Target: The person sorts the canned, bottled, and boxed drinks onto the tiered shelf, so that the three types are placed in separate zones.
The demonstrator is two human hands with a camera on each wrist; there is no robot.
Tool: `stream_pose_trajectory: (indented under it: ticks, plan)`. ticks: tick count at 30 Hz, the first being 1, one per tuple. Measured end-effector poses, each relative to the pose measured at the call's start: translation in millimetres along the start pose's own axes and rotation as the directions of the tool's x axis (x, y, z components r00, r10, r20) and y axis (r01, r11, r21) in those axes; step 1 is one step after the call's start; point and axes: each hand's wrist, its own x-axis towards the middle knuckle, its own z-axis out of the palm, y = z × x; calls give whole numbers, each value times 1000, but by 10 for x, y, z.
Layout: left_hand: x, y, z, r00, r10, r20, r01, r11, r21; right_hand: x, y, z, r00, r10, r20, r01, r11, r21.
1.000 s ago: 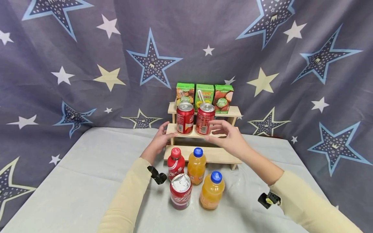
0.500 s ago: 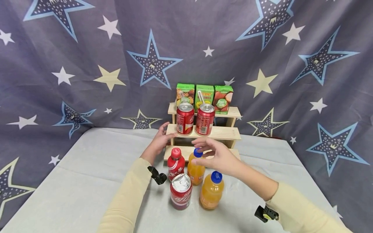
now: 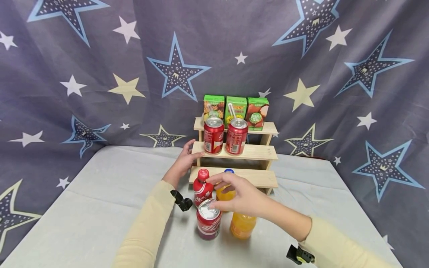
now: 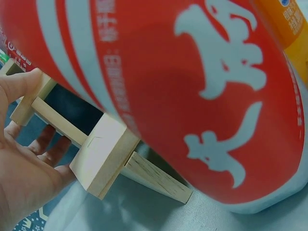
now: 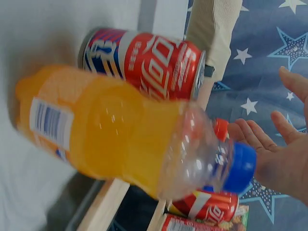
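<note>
Hands (image 3: 183, 163) (image 3: 246, 196) at shelf (image 3: 259, 152) and can (image 3: 208, 224) (red bottle (image 3: 202, 190) between).

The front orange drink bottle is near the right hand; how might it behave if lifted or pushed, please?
The orange drink bottle is probably heavy for its size, since it looks mostly full. Its glossy, rounded wall may feel slippery. Tall and upright, it might tip if pushed near the blue cap.

red can (image 3: 209, 225), white-patterned red bottle (image 3: 202, 191), blue-capped orange bottle (image 5: 115, 125), star-patterned grey backdrop (image 3: 221, 78)
</note>
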Motion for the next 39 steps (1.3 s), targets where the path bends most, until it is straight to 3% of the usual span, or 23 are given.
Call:
stream_pose_trajectory:
  ticks: [8, 21, 29, 39]
  plan:
    - [2, -1, -4, 1000, -2, -9, 2, 1000, 6, -50, 12, 191, 1000, 18, 1, -18, 1000, 4]
    - [14, -10, 7, 1000, -4, 1, 4, 1000, 2, -117, 127, 469, 988, 67, -140, -71, 997, -25]
    - [-1, 16, 2, 1000, -3, 19, 3, 1000, -1, -143, 169, 609, 978, 102, -180, -116, 991, -70]
    - [-1, 0, 11, 1000, 2, -1, -2, 1000, 21, -135, 274, 797, 956, 173, -239, -181, 983, -16]
